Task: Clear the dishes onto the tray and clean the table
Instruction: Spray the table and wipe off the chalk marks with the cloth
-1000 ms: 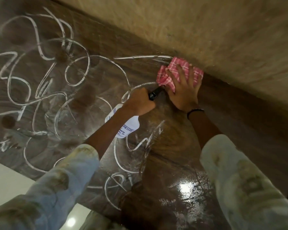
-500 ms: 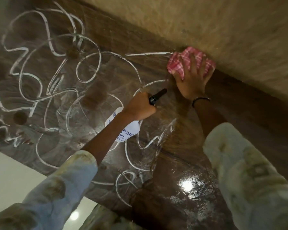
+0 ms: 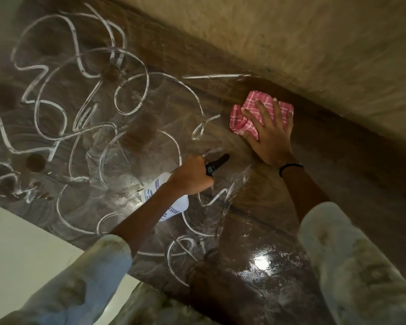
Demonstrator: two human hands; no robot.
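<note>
The spray bottle (image 3: 174,202) is mostly hidden under the left hand (image 3: 192,177), which grips it. The right hand (image 3: 271,134) presses flat, fingers spread, on the pink cloth (image 3: 244,118) at the table's (image 3: 150,109) far edge.

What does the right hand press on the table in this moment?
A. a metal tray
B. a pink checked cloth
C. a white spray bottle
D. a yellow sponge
B: the right hand lies flat, fingers spread, on the pink checked cloth near the table's far edge; the left hand grips the spray bottle.
</note>
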